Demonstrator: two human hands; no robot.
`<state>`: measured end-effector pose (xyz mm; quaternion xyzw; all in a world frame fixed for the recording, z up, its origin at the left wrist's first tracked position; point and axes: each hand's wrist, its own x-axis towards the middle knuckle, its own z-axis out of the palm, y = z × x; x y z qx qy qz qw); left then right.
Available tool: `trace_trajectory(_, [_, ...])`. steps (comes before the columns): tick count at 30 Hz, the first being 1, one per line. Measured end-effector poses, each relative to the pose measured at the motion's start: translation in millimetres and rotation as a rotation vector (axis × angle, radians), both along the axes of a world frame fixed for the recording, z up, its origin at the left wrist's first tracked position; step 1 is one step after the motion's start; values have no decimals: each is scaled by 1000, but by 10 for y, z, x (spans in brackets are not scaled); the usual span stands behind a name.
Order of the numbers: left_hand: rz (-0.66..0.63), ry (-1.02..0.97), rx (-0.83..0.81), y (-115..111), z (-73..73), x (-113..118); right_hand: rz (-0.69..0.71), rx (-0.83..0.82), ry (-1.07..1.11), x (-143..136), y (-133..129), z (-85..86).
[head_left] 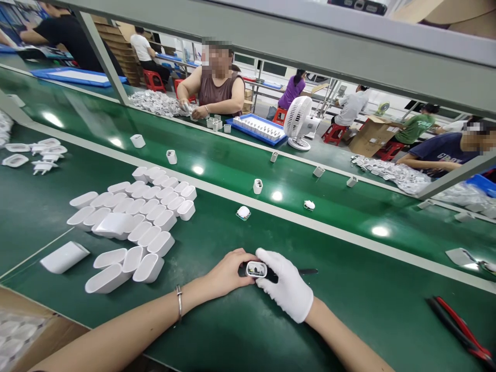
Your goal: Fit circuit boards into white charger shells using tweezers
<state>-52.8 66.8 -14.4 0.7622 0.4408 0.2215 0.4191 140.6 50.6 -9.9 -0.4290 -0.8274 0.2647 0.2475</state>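
Near the front of the green bench, a small white oval charger housing (256,269) stands with its open end up, circuit parts showing inside. My bare left hand (231,271), a metal bracelet on its wrist, closes on its left side. From the right, my right hand (287,285) in a white glove grips it with thumb and fingers. Something black shows around the housing between my hands; its shape is mostly hidden. A thin black strip (310,271) sticks out beyond the glove. Farther up lies a small circuit board with a white top (243,212).
Many empty white oval shells (149,235) cluster on the left. White plug parts (44,166) lie farther left. Red-and-black pliers (461,330) rest at right. Housings (258,186) sit on the green belt, beyond a pale rail (302,216). A co-worker (220,88) sits opposite, near a fan (298,121).
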Motion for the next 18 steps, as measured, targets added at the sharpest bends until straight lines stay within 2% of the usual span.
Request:
trace_trajectory(3, [2,-4,7,3,-2,-2,-30,-41,14,18,-21,-88])
trace_trajectory(8, [-3,23,22,9,11,7,56,65,-140,-67,-46,65])
trace_trajectory(11, [-8,28,21,13,16,13,32,62,-92,-100,-42,131])
trace_trajectory(16, [-10,5,1,25,24,9,44,56,-132,-67,0,104])
trace_trajectory(18, [-12,-6,-1,22,32,9,0,58,-67,-46,10,84])
